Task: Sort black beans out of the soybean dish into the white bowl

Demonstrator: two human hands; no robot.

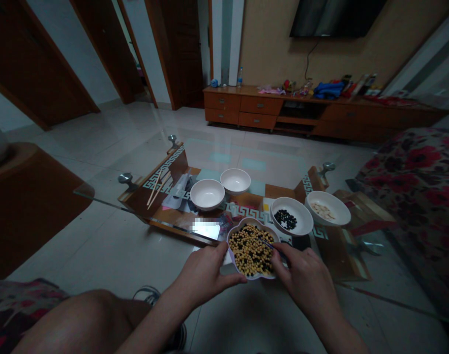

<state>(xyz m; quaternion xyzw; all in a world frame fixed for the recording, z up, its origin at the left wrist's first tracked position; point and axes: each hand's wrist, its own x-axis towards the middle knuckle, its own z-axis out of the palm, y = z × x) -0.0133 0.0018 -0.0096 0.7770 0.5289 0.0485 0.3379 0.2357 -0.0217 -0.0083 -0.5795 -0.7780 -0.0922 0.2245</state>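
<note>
While left fingers (217,252) hold the dish (260,277), right fingers (284,250) pinch a tool (267,244).

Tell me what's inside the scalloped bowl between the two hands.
The scalloped bowl holds yellow beans mixed with black ones; a thin tool in the right hand slants over them. The bowl's bottom and whatever lies beneath the top layer are hidden.

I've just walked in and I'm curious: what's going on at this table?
A person's left hand holds the side of a scalloped bowl of yellow and black bean-like pieces, while the right hand points a thin dark tool at them. To the right, one white bowl holds dark pieces, another pale ones.
</note>
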